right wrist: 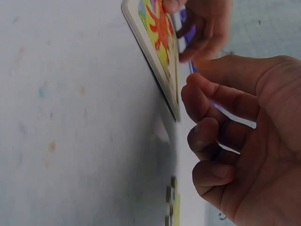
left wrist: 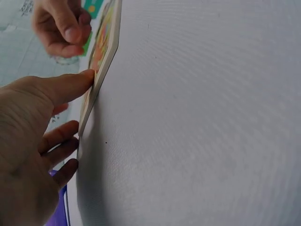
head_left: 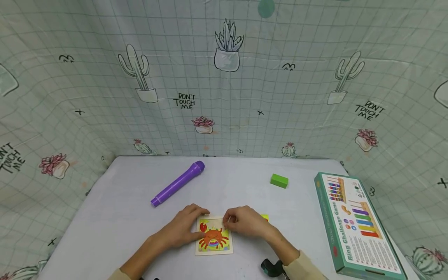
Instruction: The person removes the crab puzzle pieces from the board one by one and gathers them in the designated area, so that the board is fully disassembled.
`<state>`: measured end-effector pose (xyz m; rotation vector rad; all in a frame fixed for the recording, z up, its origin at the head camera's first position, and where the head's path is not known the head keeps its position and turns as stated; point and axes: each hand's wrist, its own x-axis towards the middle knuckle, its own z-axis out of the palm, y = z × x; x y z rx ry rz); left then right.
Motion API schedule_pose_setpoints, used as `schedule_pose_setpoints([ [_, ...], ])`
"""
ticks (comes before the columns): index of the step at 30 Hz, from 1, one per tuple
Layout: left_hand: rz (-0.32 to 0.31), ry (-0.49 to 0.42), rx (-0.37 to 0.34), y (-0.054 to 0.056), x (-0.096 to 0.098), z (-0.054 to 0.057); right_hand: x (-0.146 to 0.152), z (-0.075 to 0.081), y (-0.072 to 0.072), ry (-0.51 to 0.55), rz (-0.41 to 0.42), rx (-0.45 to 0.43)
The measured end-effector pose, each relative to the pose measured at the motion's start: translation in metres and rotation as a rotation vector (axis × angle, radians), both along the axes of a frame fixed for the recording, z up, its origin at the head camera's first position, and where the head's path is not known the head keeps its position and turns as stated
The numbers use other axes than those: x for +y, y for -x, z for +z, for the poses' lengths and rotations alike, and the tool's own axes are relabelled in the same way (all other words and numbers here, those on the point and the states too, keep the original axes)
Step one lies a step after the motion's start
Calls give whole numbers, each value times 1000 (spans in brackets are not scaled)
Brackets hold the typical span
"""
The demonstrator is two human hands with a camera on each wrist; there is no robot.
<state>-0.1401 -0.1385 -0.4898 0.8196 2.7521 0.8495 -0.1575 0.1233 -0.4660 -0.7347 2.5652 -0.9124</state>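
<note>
A square wooden crab puzzle [head_left: 213, 236] lies on the white table, its pale frame around a red-orange crab on yellow. My left hand [head_left: 180, 228] is spread at its left side, with the thumb straight on the frame, as the left wrist view also shows. Over the puzzle's upper right part is my right hand [head_left: 246, 221], fingers curled in and thumb near the index fingertip. Nothing shows between those fingertips in the right wrist view. Partly hidden behind the right hand, a yellow puzzle piece [head_left: 265, 217] lies on the table; its knobbed edge appears in the right wrist view.
A purple tube [head_left: 177, 184] lies diagonally at the back left. Toward the back right lies a green block [head_left: 279, 181]. A green-edged Ring Challenge Game box [head_left: 360, 225] occupies the right side. Beside my right forearm is a dark object [head_left: 272, 268]. Printed cloth [head_left: 231, 97] hangs behind.
</note>
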Motion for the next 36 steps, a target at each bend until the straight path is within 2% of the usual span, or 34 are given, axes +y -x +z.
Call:
schedule_pose_setpoints([
  [4,-18,15,26,0,-1,0,-11,-1,-2,-17,44,-27],
  [9,-45,13,45,1,-2,-1,-21,-4,-5,-39,61,-33],
  [26,-48,5,59,2,-5,-1,-35,-8,-5,-35,96,-49],
  [36,-39,-5,38,2,-6,-2,-35,-8,-4,14,81,-96],
])
